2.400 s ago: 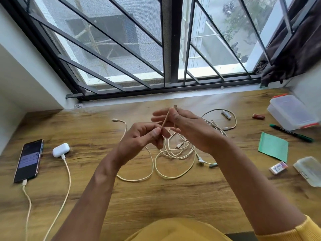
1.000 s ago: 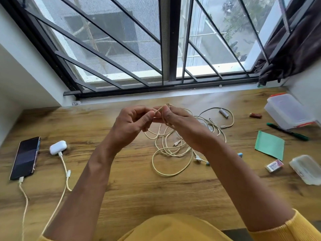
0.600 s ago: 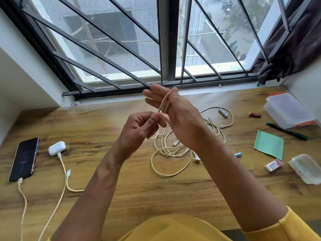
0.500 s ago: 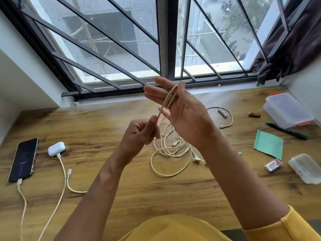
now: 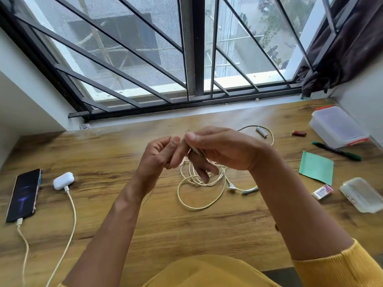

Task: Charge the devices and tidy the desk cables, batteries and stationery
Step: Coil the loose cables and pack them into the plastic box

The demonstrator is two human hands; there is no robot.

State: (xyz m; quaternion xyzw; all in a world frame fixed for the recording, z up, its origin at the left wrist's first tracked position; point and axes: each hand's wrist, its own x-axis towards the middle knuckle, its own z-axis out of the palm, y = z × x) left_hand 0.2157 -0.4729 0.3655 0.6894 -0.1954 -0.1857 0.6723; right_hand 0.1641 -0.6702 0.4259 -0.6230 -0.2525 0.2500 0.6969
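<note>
- Two bare hands meet above the middle of the wooden counter [image 5: 103, 158], seen from the head camera.
- Left hand [image 5: 157, 156] has its fingers curled inward; what they grip is blurred, so I cannot tell whether cable is in them.
- Right hand [image 5: 219, 150] pinches a short run of cream cable between thumb and fingers, its lower fingers pointing down toward the pile.
- Loose cream cable [image 5: 199, 191] lies in tangled loops on the counter just under both hands, with a white plug and a blue-tipped end [image 5: 248, 190] to the right of the loops.
- Far left, a phone [image 5: 23, 195] lies flat with a cable plugged in at its near end.
- Just right of it, a white earbud case [image 5: 63, 180] also has a cable plugged in.
- Far right of the hands, a battery [image 5: 261, 131] lies inside a cable loop; a small red item [image 5: 299, 133] sits well apart from it.
- Right side: a clear box with a red-edged lid [image 5: 337, 129], a green pen [image 5: 336, 151], green paper [image 5: 316, 167], an eraser [image 5: 322, 192] and a small clear case [image 5: 361, 194].
</note>
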